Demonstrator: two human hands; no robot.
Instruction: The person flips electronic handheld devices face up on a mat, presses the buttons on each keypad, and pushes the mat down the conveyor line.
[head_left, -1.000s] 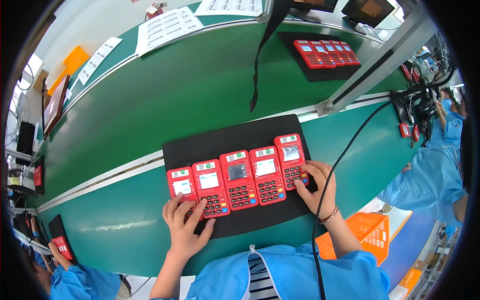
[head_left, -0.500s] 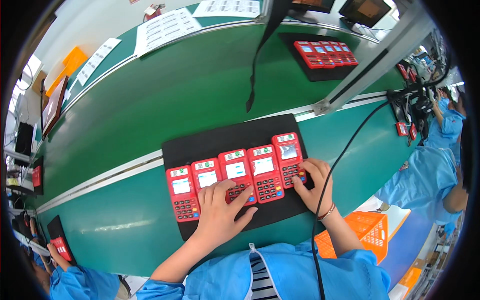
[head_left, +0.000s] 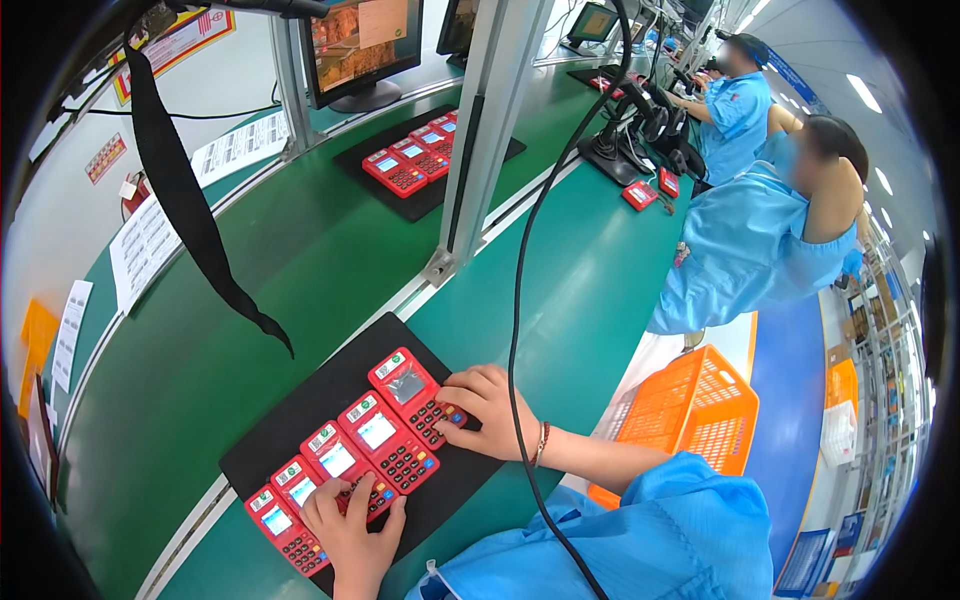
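Observation:
Several red handheld card terminals lie side by side on a black mat (head_left: 245,450). My left hand (head_left: 350,535) is over the lower part of the row, fingers spread, fingertips at the keypad of the middle terminal (head_left: 328,452). My right hand (head_left: 497,415) rests at the uppermost terminal (head_left: 403,385), with thumb and fingers apart on its keypad and edge. That terminal's screen looks grey, while the others are lit. Between the hands lies another terminal (head_left: 375,430), untouched. My left hand partly covers a neighbouring terminal (head_left: 295,482).
A metal post (head_left: 485,130) rises beyond the mat, and a black cable (head_left: 515,330) hangs before my right arm. A dark strap (head_left: 185,200) dangles at left. More terminals (head_left: 395,172) lie on a far mat. An orange crate (head_left: 690,410) stands right; co-workers (head_left: 745,230) sit beyond.
The view has swung to the right, so the mat and terminals now appear lower left and tilted. Both hands stay over the terminals, my right hand still at the same end one.

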